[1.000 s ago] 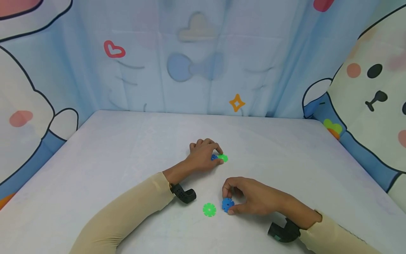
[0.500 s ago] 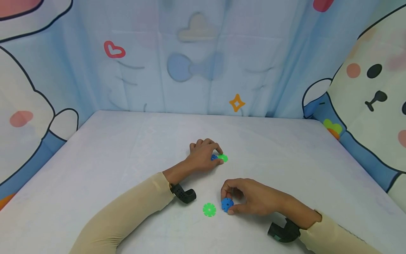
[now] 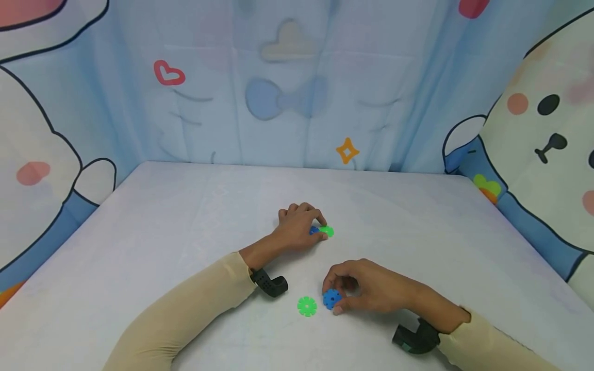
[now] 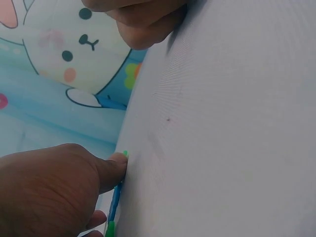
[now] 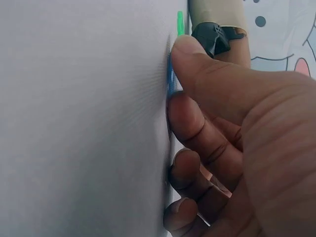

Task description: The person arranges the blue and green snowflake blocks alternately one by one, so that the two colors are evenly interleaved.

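Observation:
In the head view my left hand (image 3: pixel 299 226) rests at mid-table, its thumb and index finger pinching a bright green notched disc (image 3: pixel 328 231) by the edges. A blue notched disc (image 3: pixel 314 230) sits right beside that one, partly covered by the hand. Seen edge-on in the left wrist view, a blue strip (image 4: pixel 115 202) has green at both ends. Nearer the front, my right hand (image 3: pixel 373 286) pinches another blue notched disc (image 3: pixel 332 299) between thumb and index finger, low at the tabletop. A loose green notched disc (image 3: pixel 307 306) lies flat just left of it, a small gap apart.
The table has a white cover (image 3: pixel 185 216). A light blue curtain (image 3: pixel 209 118) with printed cartoon figures stands along the back and sides. Dark wrist devices (image 3: pixel 270 283) sit on both forearms.
My right hand has shifted the blue disc slightly left, closer to the loose green disc. The left hand has stayed in place with its discs.

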The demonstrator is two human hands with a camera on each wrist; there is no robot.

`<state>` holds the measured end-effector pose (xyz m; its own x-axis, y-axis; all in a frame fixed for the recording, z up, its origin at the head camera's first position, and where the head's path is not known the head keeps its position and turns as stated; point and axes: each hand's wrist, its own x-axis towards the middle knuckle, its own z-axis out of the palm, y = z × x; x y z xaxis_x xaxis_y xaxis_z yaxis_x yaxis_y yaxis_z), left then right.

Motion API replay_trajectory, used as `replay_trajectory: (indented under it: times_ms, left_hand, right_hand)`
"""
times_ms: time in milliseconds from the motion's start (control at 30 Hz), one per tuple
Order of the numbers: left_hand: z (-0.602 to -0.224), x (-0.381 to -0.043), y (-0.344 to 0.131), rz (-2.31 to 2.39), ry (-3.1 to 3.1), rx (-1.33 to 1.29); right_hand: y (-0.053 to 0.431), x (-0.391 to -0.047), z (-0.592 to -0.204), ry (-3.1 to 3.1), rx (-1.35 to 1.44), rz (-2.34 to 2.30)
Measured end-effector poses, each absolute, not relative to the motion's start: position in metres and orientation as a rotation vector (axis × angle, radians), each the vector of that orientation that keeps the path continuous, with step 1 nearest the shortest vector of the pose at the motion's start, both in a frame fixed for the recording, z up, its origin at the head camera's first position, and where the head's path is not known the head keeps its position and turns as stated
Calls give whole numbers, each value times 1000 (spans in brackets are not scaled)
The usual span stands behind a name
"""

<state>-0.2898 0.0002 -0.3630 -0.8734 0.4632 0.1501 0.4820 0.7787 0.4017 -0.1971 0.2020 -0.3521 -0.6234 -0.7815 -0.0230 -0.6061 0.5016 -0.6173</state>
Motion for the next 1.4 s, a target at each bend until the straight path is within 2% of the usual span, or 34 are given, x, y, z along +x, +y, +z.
replay_trajectory:
  times_ms: [500, 1033, 1200, 1400]
  left_hand:
    - [-364, -292, 0, -647, -2929, -796]
    - [-363, -291, 1, -664, -2919, -794]
    - [-363, -291, 1, -664, -2923, -785]
    - [-363, -291, 0, -653, -2925, -778]
  right_hand:
    - [204, -198, -346, 2402, -974, -901]
    - [213, -203, -342, 2370, -1184, -796]
    - [217, -215, -334, 2486, -1140, -747]
    - [228, -249, -326, 2669, -1126, -731]
